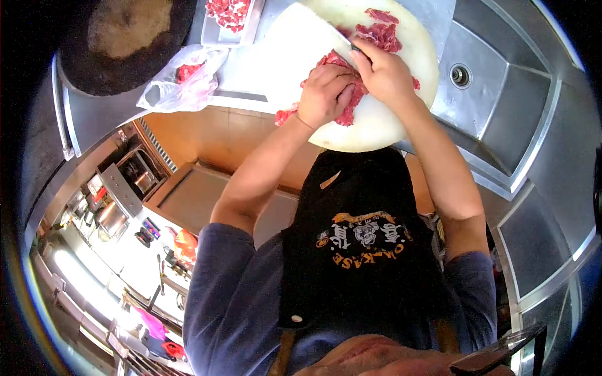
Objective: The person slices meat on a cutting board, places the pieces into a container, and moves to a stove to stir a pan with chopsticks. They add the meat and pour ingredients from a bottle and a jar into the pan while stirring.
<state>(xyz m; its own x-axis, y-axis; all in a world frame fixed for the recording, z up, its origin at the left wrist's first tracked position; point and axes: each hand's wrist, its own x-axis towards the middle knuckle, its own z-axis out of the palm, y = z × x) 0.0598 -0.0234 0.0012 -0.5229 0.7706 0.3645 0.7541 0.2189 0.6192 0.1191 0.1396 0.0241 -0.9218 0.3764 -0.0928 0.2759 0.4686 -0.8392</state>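
Observation:
My right hand (387,74) is closed round the dark handle of a knife (355,48), its thumb lying along the top. The blade runs up and to the left, partly lost in bright glare. Beside it, my left hand (325,94) presses with bent fingers on a piece of raw red meat (348,113). Both hands are over a round, pale cutting board (376,128). More cut meat (379,36) lies on the board beyond my right hand. Part of the meat is hidden under my fingers.
A metal sink (473,100) with a drain adjoins the board on the right. To the left are a tray of meat pieces (229,14) and a clear plastic bag (182,81) with meat inside. A dark round block (125,44) stands at the far left.

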